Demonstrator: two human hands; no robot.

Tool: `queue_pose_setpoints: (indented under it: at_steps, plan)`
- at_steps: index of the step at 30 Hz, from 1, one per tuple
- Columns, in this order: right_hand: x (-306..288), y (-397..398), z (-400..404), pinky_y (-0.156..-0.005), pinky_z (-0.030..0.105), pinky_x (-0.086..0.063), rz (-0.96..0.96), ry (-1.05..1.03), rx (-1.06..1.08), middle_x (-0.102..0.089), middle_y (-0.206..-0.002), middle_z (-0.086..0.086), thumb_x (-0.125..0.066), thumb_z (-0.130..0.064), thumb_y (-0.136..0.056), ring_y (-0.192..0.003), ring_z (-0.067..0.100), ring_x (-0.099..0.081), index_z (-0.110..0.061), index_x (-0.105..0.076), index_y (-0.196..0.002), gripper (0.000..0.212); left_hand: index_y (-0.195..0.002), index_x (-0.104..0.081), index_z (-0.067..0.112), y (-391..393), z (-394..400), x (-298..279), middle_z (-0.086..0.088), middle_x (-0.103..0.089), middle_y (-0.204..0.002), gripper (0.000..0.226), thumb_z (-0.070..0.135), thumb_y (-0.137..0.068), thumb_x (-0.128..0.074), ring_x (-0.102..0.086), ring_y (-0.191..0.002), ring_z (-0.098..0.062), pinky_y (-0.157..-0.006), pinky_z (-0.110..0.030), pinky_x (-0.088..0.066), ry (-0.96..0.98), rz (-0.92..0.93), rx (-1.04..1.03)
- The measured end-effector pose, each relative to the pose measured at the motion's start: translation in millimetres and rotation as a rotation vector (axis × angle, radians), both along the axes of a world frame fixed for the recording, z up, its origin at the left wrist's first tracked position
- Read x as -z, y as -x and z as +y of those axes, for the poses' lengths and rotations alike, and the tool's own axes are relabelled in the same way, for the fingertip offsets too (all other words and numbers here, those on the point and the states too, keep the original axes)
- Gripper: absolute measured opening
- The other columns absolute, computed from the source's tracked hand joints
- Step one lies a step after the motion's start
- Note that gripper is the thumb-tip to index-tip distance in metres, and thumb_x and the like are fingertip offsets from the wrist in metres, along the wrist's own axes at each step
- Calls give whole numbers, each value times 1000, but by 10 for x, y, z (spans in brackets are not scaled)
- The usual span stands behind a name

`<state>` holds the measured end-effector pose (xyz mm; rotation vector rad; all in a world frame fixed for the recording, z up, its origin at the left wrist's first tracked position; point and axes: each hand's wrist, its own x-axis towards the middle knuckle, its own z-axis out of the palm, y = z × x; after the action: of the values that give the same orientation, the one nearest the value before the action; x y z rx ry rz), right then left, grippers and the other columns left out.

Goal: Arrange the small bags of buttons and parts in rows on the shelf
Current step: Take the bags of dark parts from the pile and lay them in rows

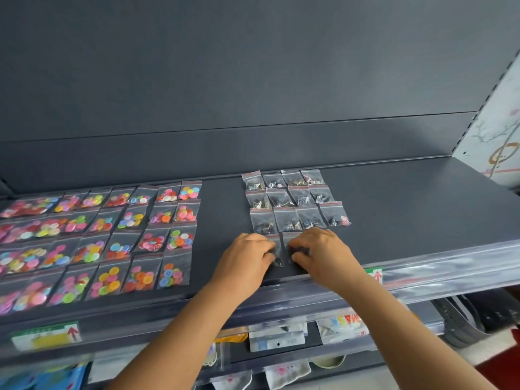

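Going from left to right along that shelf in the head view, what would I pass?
Bags of colourful buttons → bare strip of shelf → left hand → right hand → red-arrow label on the shelf's front edge.

One head-worn view looks forward and down from above the front edge of a dark shelf (394,209), close enough that both forearms reach in from the bottom of the frame. It faces the shelf's back panel (253,80), which fills the upper half. The wide lens bends the shelf front into a curve. A lower shelf (281,358) shows along the bottom, a patterned wall (495,130) at far right.
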<state>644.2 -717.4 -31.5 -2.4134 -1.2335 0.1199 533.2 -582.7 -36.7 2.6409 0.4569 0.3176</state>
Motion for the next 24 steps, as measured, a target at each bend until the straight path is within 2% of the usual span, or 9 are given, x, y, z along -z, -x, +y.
queue_pose_setpoints:
  at_steps: [6,9,12,15,19,24]
  plan:
    - [-19,-23,-15,-83,24,-40,-12,42,-28,-61,-110,1,-58,-23,-86,-103,22,-52,-21,-70,-101,18,-118,-64,15,-1,-31,0,4,-58,-124,27,23,-96,-50,-46,-115,-17,-91,-31,-42,-15,28,-10]
    - [-26,-11,-23,-79,23,-37,-20,38,-17,-59,-114,0,-58,-26,-87,-109,22,-49,-18,-66,-106,22,-127,-57,18,12,-46,-28,5,-54,-129,34,27,-96,-50,-44,-119,-16,-92,-31,-41,-21,30,-31]
    - [-45,34,18,-92,26,-37,-57,27,-33,-53,-129,-1,-56,-32,-89,-119,22,-44,-21,-54,-128,40,-140,-42,24,78,-27,-70,6,-47,-139,47,34,-96,-49,-39,-127,-14,-99,-30,-38,-76,35,-91]
    - [-87,137,141,-104,32,-32,-121,32,-93,-45,-140,-2,-53,-41,-90,-126,23,-40,-21,-39,-140,56,-144,-35,23,220,46,-131,5,-43,-143,52,38,-95,-48,-35,-132,-15,-106,-30,-33,-156,25,-157]
    - [-161,374,419,-111,33,-21,-157,13,-178,-31,-151,-5,-49,-49,-90,-138,19,-26,-22,-23,-147,67,-147,-25,25,539,207,-228,4,-32,-151,58,42,-96,-45,-26,-138,-16,-111,-31,-24,-200,34,-264]
    - [-246,827,898,-116,32,-11,-152,-12,-299,-17,-156,-7,-45,-52,-91,-144,15,-11,-27,-12,-149,71,-148,-22,26,1112,501,-326,5,-32,-150,61,44,-95,-46,-27,-137,-17,-110,-31,-26,-232,24,-390]
